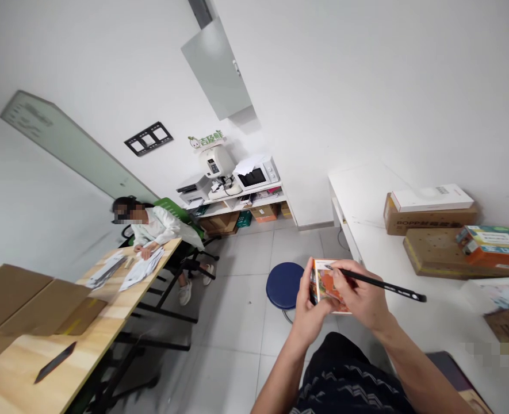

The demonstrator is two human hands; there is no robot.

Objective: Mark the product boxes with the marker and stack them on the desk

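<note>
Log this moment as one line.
left hand: holds small orange printed box | right hand: holds thin black stylus, tip on box

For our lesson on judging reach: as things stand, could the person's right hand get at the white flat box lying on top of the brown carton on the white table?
Probably not right away. The right hand holds a black pen against the small box that the left hand grips, and the white flat box lies well beyond it, though nothing blocks the way across the white table.

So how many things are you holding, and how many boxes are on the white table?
Small boxes in the left hand: 1
Black pens in the right hand: 1
Boxes on the white table: 4
Total: 6
</note>
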